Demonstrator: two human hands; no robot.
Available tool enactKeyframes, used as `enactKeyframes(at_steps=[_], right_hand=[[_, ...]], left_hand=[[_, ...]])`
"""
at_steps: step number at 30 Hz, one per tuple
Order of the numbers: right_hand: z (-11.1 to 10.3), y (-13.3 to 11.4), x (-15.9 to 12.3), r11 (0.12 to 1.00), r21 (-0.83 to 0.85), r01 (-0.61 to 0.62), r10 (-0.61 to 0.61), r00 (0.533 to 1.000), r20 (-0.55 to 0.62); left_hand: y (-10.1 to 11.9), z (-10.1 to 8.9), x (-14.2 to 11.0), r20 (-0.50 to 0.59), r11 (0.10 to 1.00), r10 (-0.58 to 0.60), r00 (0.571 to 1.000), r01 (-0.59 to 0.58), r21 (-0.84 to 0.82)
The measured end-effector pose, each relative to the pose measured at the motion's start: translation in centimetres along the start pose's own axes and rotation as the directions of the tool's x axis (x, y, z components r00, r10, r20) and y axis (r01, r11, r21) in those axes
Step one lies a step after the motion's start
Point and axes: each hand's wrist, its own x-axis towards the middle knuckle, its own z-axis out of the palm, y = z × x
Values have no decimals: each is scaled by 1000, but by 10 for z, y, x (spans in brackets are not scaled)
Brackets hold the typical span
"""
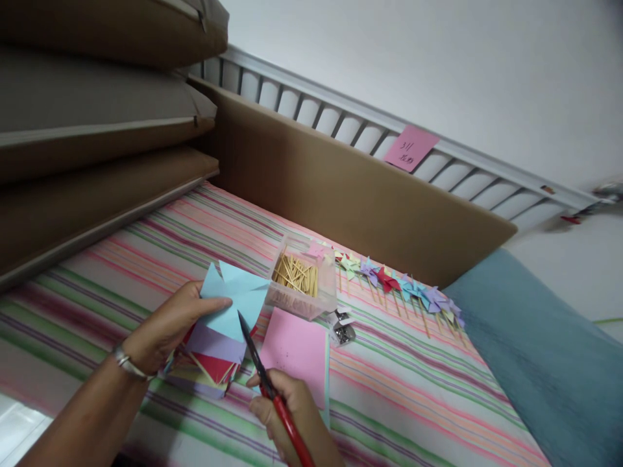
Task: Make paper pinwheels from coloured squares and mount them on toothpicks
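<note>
My left hand point(187, 318) pinches a light blue paper square point(238, 288), its thumb on top; a slit shows at the square's upper left corner. Red-handled scissors point(265, 376) are gripped in my right hand point(287, 405), their dark blades together and the tip over the square's lower edge. Beneath the blue square lies a pile of coloured paper pieces point(214, 350) in purple, red and yellow. Pink paper sheets point(296, 347) lie to the right of the pile, partly behind my right hand.
A clear plastic box point(326, 288) of wooden sticks stands beyond the pink sheets, beside a small container of metal pins point(344, 332). Several paper pinwheels point(387, 280) on sticks line the back. Stacked cushions point(107, 130) rise at left; a brown board point(341, 175) closes the rear.
</note>
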Motion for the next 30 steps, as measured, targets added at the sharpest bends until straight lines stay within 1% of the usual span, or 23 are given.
enactKeyframes(at_steps=[4, 9, 13, 17, 20, 23, 26, 28, 30], right_hand=[[0, -2, 0, 1000, -14, -1, 1, 1000, 1], [3, 2, 1, 996, 29, -81, 80, 997, 20], [3, 1, 1, 1000, -11, -23, 23, 1000, 1], [-1, 0, 2, 996, -86, 38, -38, 999, 2], [-2, 2, 3, 981, -187, 50, -51, 999, -2], [-1, 4, 1, 965, -257, 52, -61, 998, -27], [-1, 2, -3, 976, -220, -5, -4, 999, -42], [-1, 1, -5, 989, -144, -40, 40, 999, -2], [-2, 1, -4, 997, -72, -9, 13, 998, 55]], left_hand=[[1, 2, -1, 8, 1000, -7, 1000, 7, -6], [2, 3, -2, -16, 999, -22, 1000, 21, -26], [1, 2, -2, -21, 999, -40, 999, 40, -24], [0, 0, -1, -1, 999, -23, 1000, 23, -25], [1, -3, 2, -55, 1000, -9, 998, 8, -20], [2, -8, 4, -116, 998, 52, 992, -55, -26], [5, -13, 3, -119, 991, 100, 988, -110, -83], [6, -14, 2, -107, 984, 109, 988, -122, -127], [7, -14, 0, -93, 981, 108, 990, -122, -154]])
